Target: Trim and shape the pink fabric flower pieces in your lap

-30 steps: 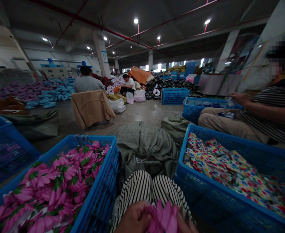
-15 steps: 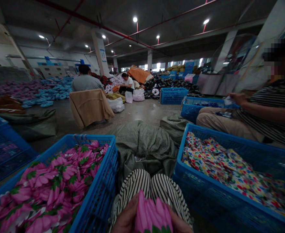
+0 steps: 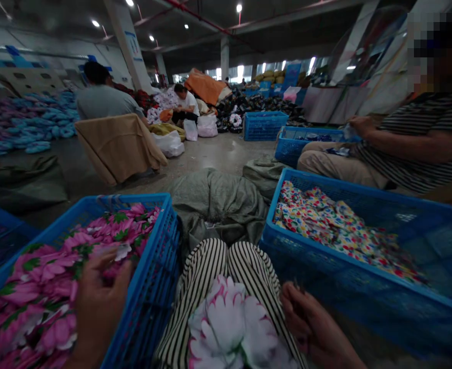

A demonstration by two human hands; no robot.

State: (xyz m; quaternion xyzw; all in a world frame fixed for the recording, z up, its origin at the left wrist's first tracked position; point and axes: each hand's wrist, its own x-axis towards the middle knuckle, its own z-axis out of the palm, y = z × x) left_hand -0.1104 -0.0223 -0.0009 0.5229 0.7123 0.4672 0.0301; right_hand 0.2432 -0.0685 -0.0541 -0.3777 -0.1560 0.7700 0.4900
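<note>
My left hand [image 3: 103, 294] reaches over the blue crate on the left, among pink petal-shaped fabric pieces [image 3: 53, 271] with green and white parts. Its fingers curve with the thumb apart, close to a whitish bit of fabric; some blur covers the fingertips. On my lap lies a flower-shaped fabric piece [image 3: 233, 328], pale side up with pink petal edges, touched by neither hand. Right of my knees, my right hand [image 3: 310, 318] is closed in a pinch; something small and dark shows at its fingertips, too small to name.
The left crate [image 3: 172, 230] and a right crate [image 3: 268, 225] with colourful printed fabric pieces [image 3: 326, 225] flank my legs. A grey-green sack [image 3: 218, 197] lies ahead. A person in a striped top [image 3: 422, 133] sits at right; another sits beyond, by a cloth-draped chair [image 3: 118, 146].
My hands have parted. The left has gone from the pink piece to the left crate, the right to the right. The piece now rests on my lap, pale side showing. My view has tilted down.
</note>
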